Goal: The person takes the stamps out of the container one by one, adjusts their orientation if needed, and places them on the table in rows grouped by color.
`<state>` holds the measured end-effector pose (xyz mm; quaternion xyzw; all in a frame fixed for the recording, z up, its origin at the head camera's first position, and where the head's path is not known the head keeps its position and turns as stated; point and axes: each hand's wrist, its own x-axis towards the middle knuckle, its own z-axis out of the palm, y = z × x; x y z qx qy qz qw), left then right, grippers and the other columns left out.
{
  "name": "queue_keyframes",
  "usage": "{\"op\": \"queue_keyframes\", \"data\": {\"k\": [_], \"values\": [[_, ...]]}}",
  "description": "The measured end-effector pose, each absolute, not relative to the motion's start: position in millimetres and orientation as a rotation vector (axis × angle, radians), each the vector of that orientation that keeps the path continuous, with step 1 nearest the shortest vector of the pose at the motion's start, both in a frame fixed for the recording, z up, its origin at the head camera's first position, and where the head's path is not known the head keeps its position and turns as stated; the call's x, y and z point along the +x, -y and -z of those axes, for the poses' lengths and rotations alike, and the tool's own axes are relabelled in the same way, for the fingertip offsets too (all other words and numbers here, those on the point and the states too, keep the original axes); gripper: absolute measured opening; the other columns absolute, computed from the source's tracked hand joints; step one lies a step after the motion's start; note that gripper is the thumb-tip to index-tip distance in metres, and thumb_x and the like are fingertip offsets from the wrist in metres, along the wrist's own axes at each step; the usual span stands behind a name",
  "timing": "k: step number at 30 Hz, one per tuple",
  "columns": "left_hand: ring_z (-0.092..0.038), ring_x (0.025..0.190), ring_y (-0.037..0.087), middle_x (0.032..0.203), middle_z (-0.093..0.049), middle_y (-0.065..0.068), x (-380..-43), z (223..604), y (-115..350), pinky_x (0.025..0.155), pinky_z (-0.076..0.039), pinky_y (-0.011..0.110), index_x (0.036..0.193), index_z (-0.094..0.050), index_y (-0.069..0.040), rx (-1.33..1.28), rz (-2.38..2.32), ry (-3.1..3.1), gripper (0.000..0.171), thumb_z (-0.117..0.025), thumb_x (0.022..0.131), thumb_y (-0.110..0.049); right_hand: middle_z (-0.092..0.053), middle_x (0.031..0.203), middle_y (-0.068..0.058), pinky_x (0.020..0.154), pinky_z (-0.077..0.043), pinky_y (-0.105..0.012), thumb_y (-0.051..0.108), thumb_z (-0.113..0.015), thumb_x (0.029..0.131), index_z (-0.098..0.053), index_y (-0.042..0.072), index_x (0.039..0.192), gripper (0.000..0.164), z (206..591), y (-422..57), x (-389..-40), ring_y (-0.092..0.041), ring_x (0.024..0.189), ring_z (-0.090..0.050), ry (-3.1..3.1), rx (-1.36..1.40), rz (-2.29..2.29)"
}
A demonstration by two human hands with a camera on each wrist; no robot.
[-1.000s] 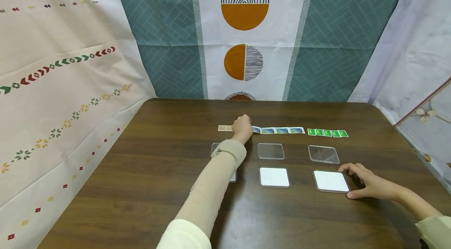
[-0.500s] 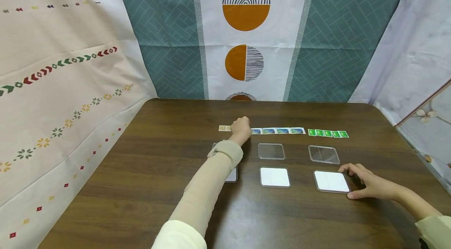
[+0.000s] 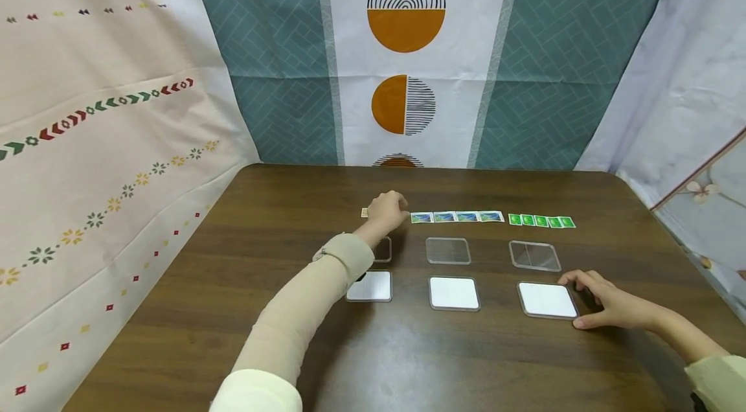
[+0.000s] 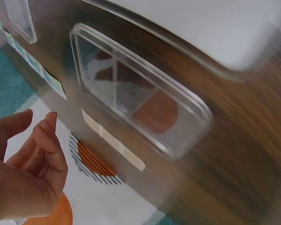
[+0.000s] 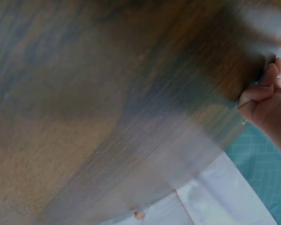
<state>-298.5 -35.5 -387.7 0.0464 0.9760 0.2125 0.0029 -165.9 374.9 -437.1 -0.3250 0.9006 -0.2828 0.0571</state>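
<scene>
My left hand (image 3: 386, 210) is over the left end of a row of stamp-like pieces, fingers loosely bent and nothing between them. Below it, a short beige strip (image 4: 114, 142) lies flat, mostly covered by the hand in the head view. Beside the strip is a clear divided plastic tray (image 4: 171, 133). Blue landscape pieces (image 3: 456, 216) line up just right of the hand. My right hand (image 3: 618, 305) holds the right-hand white-filled plastic case (image 3: 548, 300) by its right edge, thumb at the near corner and fingers at the far one.
Green pieces (image 3: 541, 221) continue the row to the right. Two more clear trays, one in the middle (image 3: 447, 250) and one at right (image 3: 535, 256), stand before the row. White-filled cases sit at middle (image 3: 454, 293) and left (image 3: 373, 287). Patterned cloth (image 3: 280, 107) hangs behind the table.
My left hand has shifted left along the row, its fingers loosening; the leftmost blue piece and the left case show more, the beige strip less. My right hand has stayed at the case.
</scene>
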Motion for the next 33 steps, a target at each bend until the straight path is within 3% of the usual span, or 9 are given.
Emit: {"op": "queue_keyframes", "data": {"k": [10,17,20,27,33], "values": [[-0.069,0.086,0.023,0.101,-0.072,0.007,-285,379,100,0.058,-0.050,0.031,0.108,-0.070,-0.011,0.145,-0.791,-3.080,0.025,-0.066,0.087,-0.024,-0.039,0.101,-0.011,0.061,-0.026,-0.023,0.009,-0.078,0.072,-0.041,0.011,0.121,0.061,433,-369,-178,0.005,0.086,-0.028,-2.699,-0.994,0.873],[-0.066,0.088,0.025,0.102,-0.071,0.010,-267,381,148,0.071,-0.051,0.040,0.107,-0.069,-0.008,0.093,-0.911,-3.096,0.026,-0.064,0.088,-0.025,-0.036,0.105,-0.015,0.062,-0.028,-0.023,0.004,-0.074,0.076,-0.037,0.001,0.124,0.061,435,-366,-188,0.006,0.090,-0.029,-2.572,-1.024,0.947],[-0.066,0.085,0.025,0.100,-0.070,0.011,-254,382,169,0.067,-0.050,0.038,0.107,-0.069,-0.007,0.071,-0.954,-3.102,0.026,-0.065,0.088,-0.024,-0.035,0.105,-0.015,0.063,-0.028,-0.024,0.005,-0.072,0.078,-0.035,0.001,0.127,0.061,435,-365,-192,0.004,0.089,-0.029,-2.517,-1.002,0.956],[-0.066,0.079,0.025,0.096,-0.071,0.015,-219,382,209,0.063,-0.048,0.034,0.108,-0.068,-0.003,0.103,-1.016,-3.091,0.027,-0.064,0.089,-0.022,-0.029,0.105,-0.018,0.060,-0.031,-0.027,0.003,-0.057,0.090,-0.029,0.013,0.138,0.057,423,-374,-200,-0.008,0.078,-0.036,-2.177,-0.931,0.995],[-0.067,0.079,0.026,0.091,-0.072,0.014,-198,376,223,0.065,-0.049,0.037,0.106,-0.068,-0.002,0.123,-1.046,-3.111,0.026,-0.065,0.088,-0.020,-0.035,0.109,-0.018,0.059,-0.037,-0.030,0.002,-0.042,0.097,-0.024,0.009,0.142,0.050,408,-382,-208,-0.011,0.080,-0.046,-1.987,-0.854,0.981]]}}
